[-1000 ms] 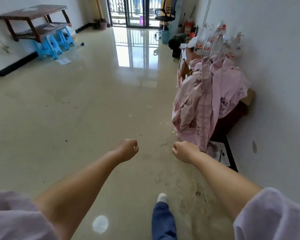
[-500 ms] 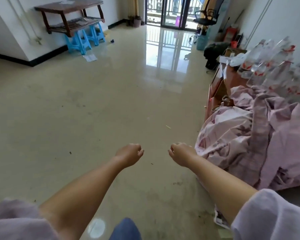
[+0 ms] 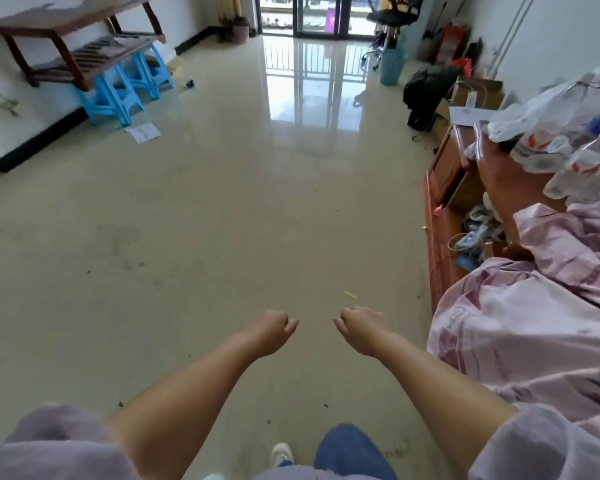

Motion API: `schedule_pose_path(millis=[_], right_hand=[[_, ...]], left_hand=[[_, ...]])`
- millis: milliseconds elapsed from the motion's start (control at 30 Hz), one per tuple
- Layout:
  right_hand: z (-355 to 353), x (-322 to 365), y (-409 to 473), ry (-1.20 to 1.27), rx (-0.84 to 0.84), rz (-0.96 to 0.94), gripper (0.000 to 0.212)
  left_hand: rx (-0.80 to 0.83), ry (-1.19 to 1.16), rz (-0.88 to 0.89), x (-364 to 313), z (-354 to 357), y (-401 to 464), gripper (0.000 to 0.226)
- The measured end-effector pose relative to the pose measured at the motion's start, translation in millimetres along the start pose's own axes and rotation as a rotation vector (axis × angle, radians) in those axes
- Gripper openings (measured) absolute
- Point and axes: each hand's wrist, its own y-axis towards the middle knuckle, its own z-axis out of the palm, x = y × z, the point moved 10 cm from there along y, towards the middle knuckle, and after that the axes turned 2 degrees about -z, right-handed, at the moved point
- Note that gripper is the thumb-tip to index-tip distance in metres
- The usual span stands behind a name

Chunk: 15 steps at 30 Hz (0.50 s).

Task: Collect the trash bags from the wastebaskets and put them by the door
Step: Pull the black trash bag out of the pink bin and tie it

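My left hand (image 3: 272, 331) and my right hand (image 3: 359, 328) are stretched out in front of me over the shiny floor, side by side. Both have their fingers curled into loose fists and hold nothing. Far ahead on the right a light-blue mesh wastebasket (image 3: 392, 66) stands beside an office chair (image 3: 392, 15). A brownish bin (image 3: 240, 30) stands at the far left of the glass balcony door (image 3: 312, 12). No trash bag is in either hand.
A cabinet (image 3: 447, 209) piled with pink bedding (image 3: 534, 327) and plastic bottles (image 3: 568, 147) lines the right wall. A black bag (image 3: 426, 95) lies further along it. Blue stools (image 3: 118, 88) under a wooden rack (image 3: 73, 39) stand at the left wall, with paper (image 3: 143, 132) on the floor.
I have walked forward along the room; the bedding pile has slid toward my right and the far wastebasket is closer. Both hands stay curled and keep the same pose.
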Motion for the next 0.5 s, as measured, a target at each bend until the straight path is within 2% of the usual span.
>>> schedule_pose_path(millis=[300, 500], right_hand=[[-97.9, -73.6, 206.6, 0.017, 0.012, 0.05, 0.043], [-205.2, -145.7, 359.6, -0.035, 0.011, 0.031, 0.043]], left_hand=[[-0.005, 0.065, 0.093, -39.0, -122.2, 223.0, 0.045], [-0.038, 0.044, 0.075, -75.3, -232.1, 381.1, 0.042]])
